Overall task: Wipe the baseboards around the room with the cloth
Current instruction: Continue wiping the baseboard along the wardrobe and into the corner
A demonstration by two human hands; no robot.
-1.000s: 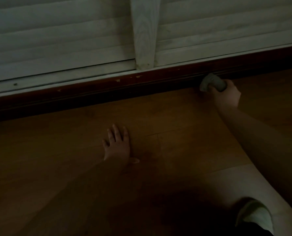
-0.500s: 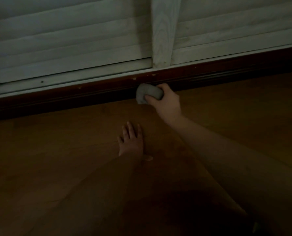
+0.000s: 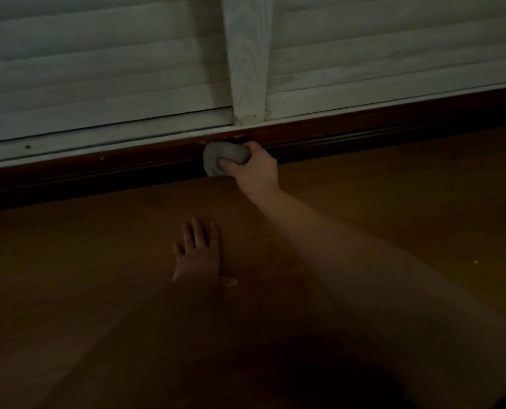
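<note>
Dimly, right hand grips the cloth against the baseboard; left hand lies flat.

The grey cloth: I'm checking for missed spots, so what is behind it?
The dark red-brown baseboard runs behind the bunched cloth, which the right hand presses against it. The strip directly behind the cloth is covered, so its state cannot be seen.

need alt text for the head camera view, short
A person's right hand grips a balled grey cloth against the dark reddish-brown wooden baseboard under white slatted panels. The left hand rests flat on the dim brown wood floor.
</note>
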